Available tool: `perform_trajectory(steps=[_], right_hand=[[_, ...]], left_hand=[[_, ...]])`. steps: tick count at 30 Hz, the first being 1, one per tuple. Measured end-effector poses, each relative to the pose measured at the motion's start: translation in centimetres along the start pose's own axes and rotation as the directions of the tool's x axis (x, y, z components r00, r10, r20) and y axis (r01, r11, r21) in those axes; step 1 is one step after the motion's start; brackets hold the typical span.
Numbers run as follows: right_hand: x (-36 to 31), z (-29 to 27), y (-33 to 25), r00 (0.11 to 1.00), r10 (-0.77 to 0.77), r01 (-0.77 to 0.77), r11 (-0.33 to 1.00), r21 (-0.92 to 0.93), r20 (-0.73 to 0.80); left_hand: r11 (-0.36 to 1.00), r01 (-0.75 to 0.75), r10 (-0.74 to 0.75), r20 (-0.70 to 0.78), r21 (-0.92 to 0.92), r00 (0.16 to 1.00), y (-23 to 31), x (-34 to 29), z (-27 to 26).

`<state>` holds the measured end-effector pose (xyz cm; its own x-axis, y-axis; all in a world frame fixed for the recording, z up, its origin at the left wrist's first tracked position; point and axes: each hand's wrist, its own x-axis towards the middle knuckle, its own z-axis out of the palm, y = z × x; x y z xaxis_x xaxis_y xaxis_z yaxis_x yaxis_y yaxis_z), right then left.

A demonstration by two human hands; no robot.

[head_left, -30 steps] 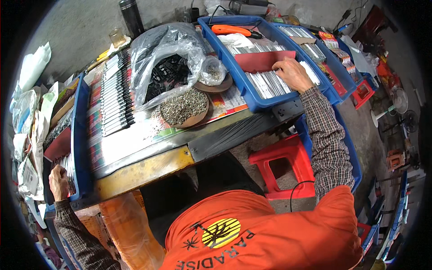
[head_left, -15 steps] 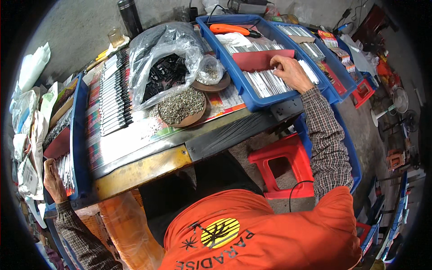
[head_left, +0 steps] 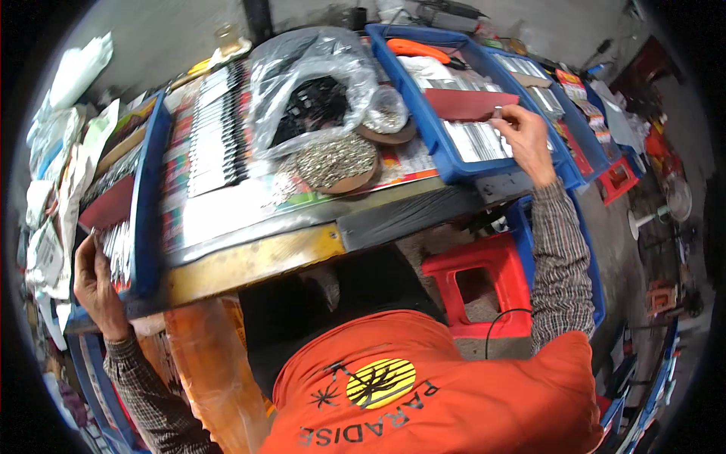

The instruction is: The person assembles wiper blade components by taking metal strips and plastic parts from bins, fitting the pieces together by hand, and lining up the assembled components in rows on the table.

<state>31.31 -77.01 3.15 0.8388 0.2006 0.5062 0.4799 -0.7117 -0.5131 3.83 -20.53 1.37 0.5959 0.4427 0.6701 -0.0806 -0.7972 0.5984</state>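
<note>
At the right, my right hand (head_left: 527,142) is raised over a blue tray (head_left: 482,173), thumb and forefinger pinched on a thin silvery metal strip, of which only the tip shows. Below it, a packed row of flat metal strips (head_left: 473,142) stands on edge in front of a red divider (head_left: 465,104). Far left, my left hand (head_left: 98,287) is at another blue tray (head_left: 149,219). Its fingers are closed beside upright metal strips (head_left: 117,251); what they hold, if anything, is too small to make out.
Between the trays lie a row of black-and-silver parts (head_left: 215,132), a clear bag (head_left: 265,98) of black pieces, and a round dish heaped with small metal pins (head_left: 336,160). An orange-handled cutter (head_left: 418,50) rests in the right tray. A red stool (head_left: 488,284) stands below.
My right hand has lifted from the strips with one pinched in its fingers. My left hand's fingers have shifted at the left tray's strips. The view has turned slightly.
</note>
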Motion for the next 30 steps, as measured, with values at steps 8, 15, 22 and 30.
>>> perform_trajectory(steps=[8,15,22,30], right_hand=[[-4.8,2.0,-10.4,0.975,-0.219,0.211,0.963,0.165,0.031],[-8.7,5.4,-14.4,0.889,-0.195,-0.087,0.816,0.571,0.414],[-11.1,8.5,-17.1,0.758,-0.231,-0.415,0.550,0.725,0.610],[-12.6,10.6,-18.4,0.648,-0.360,-0.500,0.464,0.731,0.672]], left_hand=[[0.943,0.187,-0.143,0.170,-0.275,0.975,10.2,-4.4,3.5],[0.810,0.313,-0.171,0.311,-0.496,0.935,13.3,-8.3,7.4],[0.498,0.643,-0.256,0.610,-0.582,0.750,14.4,-9.8,9.1],[0.392,0.728,-0.280,0.681,-0.563,0.677,14.9,-11.0,10.4]])
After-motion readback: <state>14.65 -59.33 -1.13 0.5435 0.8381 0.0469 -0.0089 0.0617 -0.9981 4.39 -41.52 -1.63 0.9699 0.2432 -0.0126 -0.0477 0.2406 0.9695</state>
